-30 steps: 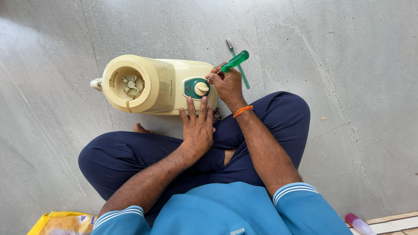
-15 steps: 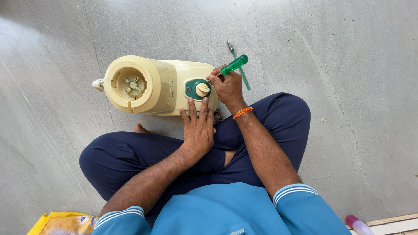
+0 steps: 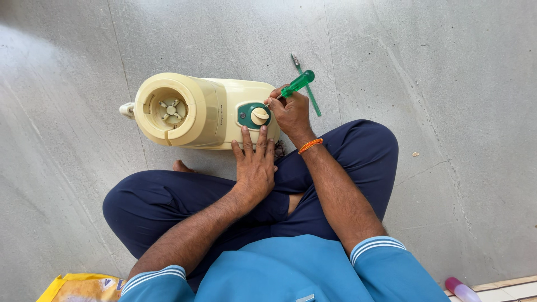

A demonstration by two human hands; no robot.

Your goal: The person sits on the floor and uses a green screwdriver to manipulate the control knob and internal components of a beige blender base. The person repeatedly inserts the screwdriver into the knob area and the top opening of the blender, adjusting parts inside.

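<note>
Your left hand (image 3: 254, 168) lies flat, released, on the cream mixer base (image 3: 207, 112) at 12 o'clock of your knees | your right hand (image 3: 291, 112) grasps 1 green screwdriver (image 3: 296, 85), tip beside the knob (image 3: 259, 116) | 1 toothbrush (image 3: 306, 84) on the floor at 1 o'clock.

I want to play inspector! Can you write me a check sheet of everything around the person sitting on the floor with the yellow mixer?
Surface: grey stone floor, person sits cross-legged on it.
Job's things: cream mixer base lying on its side; green-handled screwdriver aimed at the green panel by the cream knob.
Clutter: a second green tool on the floor behind the hand; yellow bag; pink-capped bottle.
Grippers: left hand rests flat on the mixer base; right hand grips the screwdriver.
Cables: nothing seen.
Surroundings: tiled strip at the lower right corner.
</note>
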